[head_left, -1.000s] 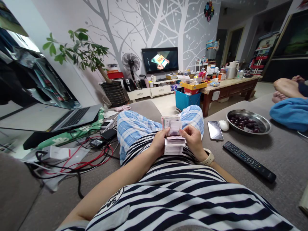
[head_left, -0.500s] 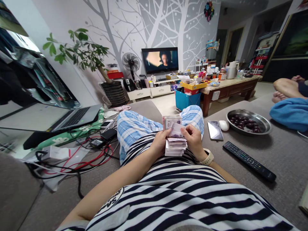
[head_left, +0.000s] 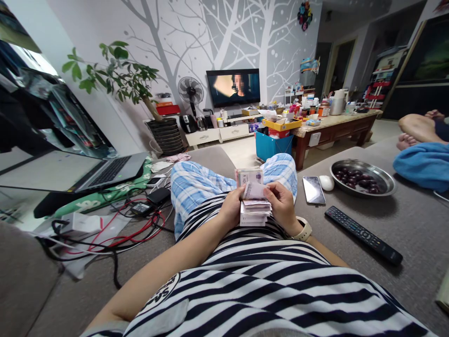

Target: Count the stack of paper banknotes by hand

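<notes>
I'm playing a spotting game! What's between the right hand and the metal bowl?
In the head view, a phone and a white computer mouse lie on the couch between the right hand and the metal bowl, the phone nearer the hand.

Your right fingers (head_left: 271, 194) can pass along the sofa (head_left: 365, 213) between steel bowl (head_left: 386, 179) and remote control (head_left: 363, 235); leftward, tangled cables (head_left: 140, 235) and laptop (head_left: 115, 169) obstruct.

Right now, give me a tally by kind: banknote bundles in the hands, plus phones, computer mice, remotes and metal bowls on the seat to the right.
Banknote bundle, in left hand and right hand: 1
Phone: 1
Computer mouse: 1
Remote: 1
Metal bowl: 1
Total: 5
</notes>
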{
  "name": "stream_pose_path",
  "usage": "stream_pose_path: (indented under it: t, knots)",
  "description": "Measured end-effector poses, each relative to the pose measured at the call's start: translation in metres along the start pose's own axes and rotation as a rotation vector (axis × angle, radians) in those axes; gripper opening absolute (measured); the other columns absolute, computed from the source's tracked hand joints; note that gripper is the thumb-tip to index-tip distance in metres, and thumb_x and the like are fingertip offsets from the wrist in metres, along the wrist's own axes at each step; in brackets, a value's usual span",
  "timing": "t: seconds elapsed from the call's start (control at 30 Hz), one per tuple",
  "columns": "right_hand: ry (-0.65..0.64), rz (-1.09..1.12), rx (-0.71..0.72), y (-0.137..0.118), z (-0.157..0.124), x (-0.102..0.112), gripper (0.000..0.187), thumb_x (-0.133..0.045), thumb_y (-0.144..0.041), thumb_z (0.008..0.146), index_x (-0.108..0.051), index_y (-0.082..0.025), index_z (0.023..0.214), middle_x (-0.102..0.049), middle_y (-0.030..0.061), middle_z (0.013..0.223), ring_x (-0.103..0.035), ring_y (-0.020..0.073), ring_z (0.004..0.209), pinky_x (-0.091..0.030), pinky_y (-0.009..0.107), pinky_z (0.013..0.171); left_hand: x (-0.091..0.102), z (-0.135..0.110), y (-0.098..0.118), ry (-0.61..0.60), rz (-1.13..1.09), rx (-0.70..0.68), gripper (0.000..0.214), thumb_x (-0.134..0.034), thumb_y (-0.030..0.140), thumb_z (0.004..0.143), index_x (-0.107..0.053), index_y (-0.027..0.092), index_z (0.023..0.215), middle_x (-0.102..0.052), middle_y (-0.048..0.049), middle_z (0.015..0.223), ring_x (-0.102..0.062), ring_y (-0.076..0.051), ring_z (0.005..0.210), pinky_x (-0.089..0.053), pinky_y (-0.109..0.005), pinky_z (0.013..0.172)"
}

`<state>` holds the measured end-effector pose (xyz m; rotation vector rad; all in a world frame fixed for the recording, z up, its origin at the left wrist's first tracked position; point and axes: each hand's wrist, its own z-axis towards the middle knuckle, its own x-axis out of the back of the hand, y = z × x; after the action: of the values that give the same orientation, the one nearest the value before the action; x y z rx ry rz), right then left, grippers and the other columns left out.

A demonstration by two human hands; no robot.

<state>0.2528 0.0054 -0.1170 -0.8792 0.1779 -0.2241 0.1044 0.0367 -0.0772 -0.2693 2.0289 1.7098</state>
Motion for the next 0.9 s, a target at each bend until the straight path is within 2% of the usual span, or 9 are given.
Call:
stream_pose_path:
  t: [0.17, 0.37, 0.53, 0.9]
  knots:
    - [0.014, 0.013, -0.007, -0.0007, 0.0006, -0.0006, 0.027, -0.065, -0.047, 0.094, -0.068, -0.021, 0.089, -0.062, 0.0000, 0.072, -0.052, 0.0168, 0.065, -0.042, 0.030, 0.063, -0.0017, -0.0003, 0.0016, 0.023, 0.021, -0.004, 0.013, -0.072, 0.021, 0.081, -0.077, 0.009, 0.084, -0.081, -0.0115, 0.080, -0.078, -0.030, 0.089, -0.063, -0.038, 0.087]
    - [0.011, 0.003, 0.019, -0.0041, 0.0013, 0.0007, 0.026, -0.064, -0.045, 0.095, -0.068, -0.021, 0.084, -0.063, 0.0000, 0.072, -0.054, 0.0167, 0.066, -0.043, 0.029, 0.063, -0.0042, -0.0026, 0.0030, 0.035, -0.010, 0.016, 0.016, -0.069, 0.021, 0.083, -0.077, 0.009, 0.090, -0.081, -0.0116, 0.081, -0.079, -0.031, 0.091, -0.064, -0.042, 0.087]
    - [0.012, -0.007, 0.021, -0.0057, 0.0019, 0.0006, 0.029, -0.063, -0.046, 0.096, -0.068, -0.021, 0.083, -0.063, 0.0000, 0.071, -0.055, 0.0166, 0.066, -0.044, 0.029, 0.063, -0.0041, -0.0031, 0.0032, 0.039, 0.000, 0.014, 0.016, -0.068, 0.020, 0.085, -0.077, 0.008, 0.090, -0.080, -0.0117, 0.079, -0.079, -0.029, 0.087, -0.063, -0.040, 0.087]
    - [0.003, -0.008, 0.017, -0.0022, 0.0013, 0.0011, 0.028, -0.062, -0.046, 0.096, -0.068, -0.021, 0.084, -0.063, 0.0000, 0.071, -0.055, 0.0170, 0.067, -0.043, 0.029, 0.063, 0.0018, 0.0024, -0.0020, -0.004, -0.009, 0.000, 0.015, -0.072, 0.024, 0.083, -0.076, 0.010, 0.089, -0.082, -0.0114, 0.085, -0.078, -0.028, 0.088, -0.063, -0.039, 0.088]
